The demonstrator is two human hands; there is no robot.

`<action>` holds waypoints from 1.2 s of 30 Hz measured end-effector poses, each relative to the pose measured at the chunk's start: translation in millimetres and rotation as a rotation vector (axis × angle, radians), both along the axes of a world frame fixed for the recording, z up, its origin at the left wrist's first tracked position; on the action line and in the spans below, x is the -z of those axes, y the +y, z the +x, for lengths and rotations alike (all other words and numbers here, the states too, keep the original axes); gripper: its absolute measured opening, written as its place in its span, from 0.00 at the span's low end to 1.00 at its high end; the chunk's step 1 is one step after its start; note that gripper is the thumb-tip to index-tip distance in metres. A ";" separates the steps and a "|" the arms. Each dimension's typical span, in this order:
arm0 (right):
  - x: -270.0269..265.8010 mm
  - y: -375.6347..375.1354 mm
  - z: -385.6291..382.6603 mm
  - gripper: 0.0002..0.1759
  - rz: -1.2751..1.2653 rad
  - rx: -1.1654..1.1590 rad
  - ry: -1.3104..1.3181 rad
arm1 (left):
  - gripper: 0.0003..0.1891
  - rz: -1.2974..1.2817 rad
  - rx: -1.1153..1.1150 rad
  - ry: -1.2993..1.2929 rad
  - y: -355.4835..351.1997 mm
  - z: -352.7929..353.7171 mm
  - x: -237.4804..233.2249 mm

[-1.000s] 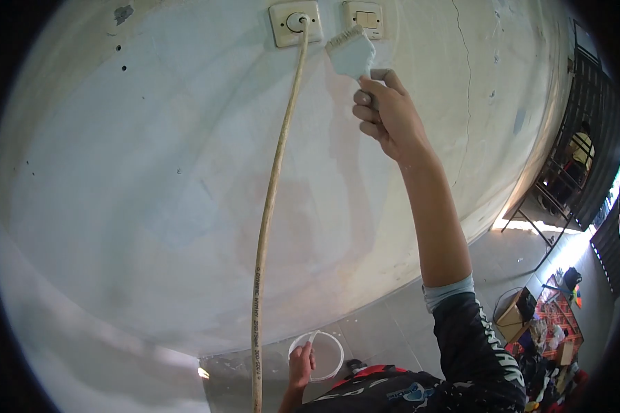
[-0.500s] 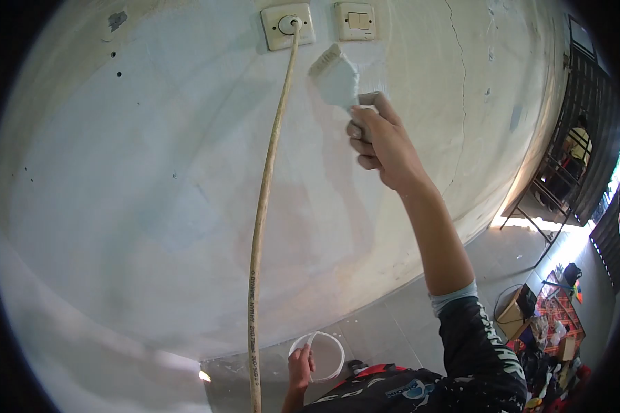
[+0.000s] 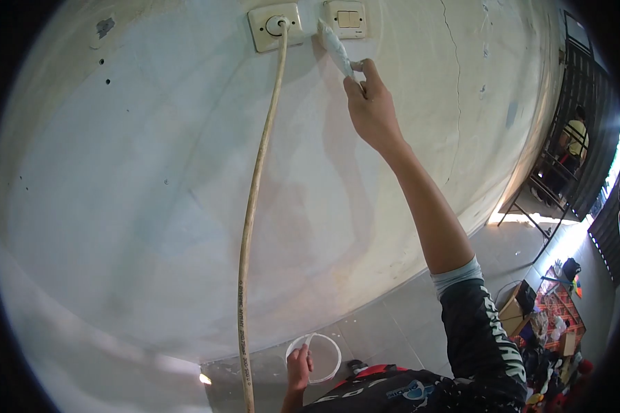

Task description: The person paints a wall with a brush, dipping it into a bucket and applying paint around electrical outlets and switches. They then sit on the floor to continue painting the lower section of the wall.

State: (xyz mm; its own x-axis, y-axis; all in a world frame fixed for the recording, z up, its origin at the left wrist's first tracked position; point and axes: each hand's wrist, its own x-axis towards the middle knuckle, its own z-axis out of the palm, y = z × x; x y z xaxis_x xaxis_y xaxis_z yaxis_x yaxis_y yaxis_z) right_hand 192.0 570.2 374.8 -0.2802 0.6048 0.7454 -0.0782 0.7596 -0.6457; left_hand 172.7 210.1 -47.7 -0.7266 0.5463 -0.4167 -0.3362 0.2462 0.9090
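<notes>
My right hand is closed round the handle of a paintbrush coated in white. Its bristles reach into the gap between the wall socket and the light switch, seen nearly edge-on. Low in the view, my left hand grips the rim or handle of a white bucket; its contents are hard to make out. A pale cable is plugged into the socket and hangs down in front of the wall, which is patchy white and cream.
A long crack runs down the wall on the right. Farther right, a person is near a metal frame by a dark shutter. Boxes and clutter lie on a red mat over the tiled floor.
My right hand has moved up and slightly left, turning the paintbrush from flat-on to nearly edge-on between socket and switch. My left hand stays at the bucket.
</notes>
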 end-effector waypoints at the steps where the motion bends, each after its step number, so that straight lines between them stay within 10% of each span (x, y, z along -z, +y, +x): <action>1: 2.6 3.4 0.7 0.14 0.000 0.000 -0.001 | 0.19 0.000 0.000 -0.001 0.8 0.0 -0.2; 15: 18.8 37.3 24.8 0.15 0.608 0.208 -0.218 | 0.19 0.011 0.048 -0.013 1.5 -6.0 6.1; 36: 1.0 112.6 84.0 0.14 0.582 0.138 -0.207 | 0.19 0.037 -0.158 0.105 39.5 32.8 4.6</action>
